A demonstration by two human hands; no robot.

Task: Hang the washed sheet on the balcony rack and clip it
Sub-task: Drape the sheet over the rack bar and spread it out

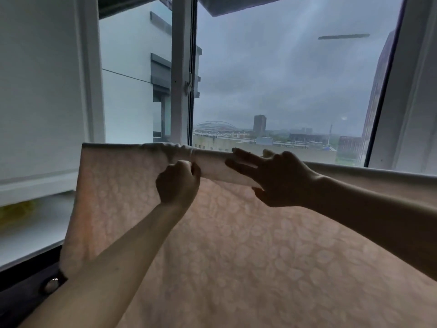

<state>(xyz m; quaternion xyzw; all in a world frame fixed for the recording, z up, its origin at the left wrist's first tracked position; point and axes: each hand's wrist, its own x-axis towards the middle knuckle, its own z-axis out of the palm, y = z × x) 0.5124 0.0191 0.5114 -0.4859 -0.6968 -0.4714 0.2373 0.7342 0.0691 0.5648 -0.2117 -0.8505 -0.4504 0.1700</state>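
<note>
Overhead, roughly at eye level: a pale sheet [236,245] with a faint blotchy pattern hangs folded over a horizontal line in front of the window; the rack itself is hidden under the fabric.
Sheet: draped from left of centre to the right edge of view; top fold bunched and wrinkled near the middle; a narrow turned-over flap lies along the fold between the two hands; the rest falls toward the camera and fills the lower frame.
Left hand [177,183]: fingers curled tight, gripping a pinch of sheet just below the bunched fold; forearm rises from the lower left.
Right hand [274,178]: fingers straight and spread, pressing flat on the turned-over flap; thumb under the flap's lower edge; forearm enters from the right.
Hands: near each other, not touching.
Window frame [181,74]: white upright behind the sheet, with a handle on it; panes either side.
Outside: grey overcast sky; a white building close on the left; low roofs, a tower block and an arched structure far off.
Lower left: dark cloth with a metal eyelet [52,285], just beside the sheet's lower corner.
Clips: cannot tell.
</note>
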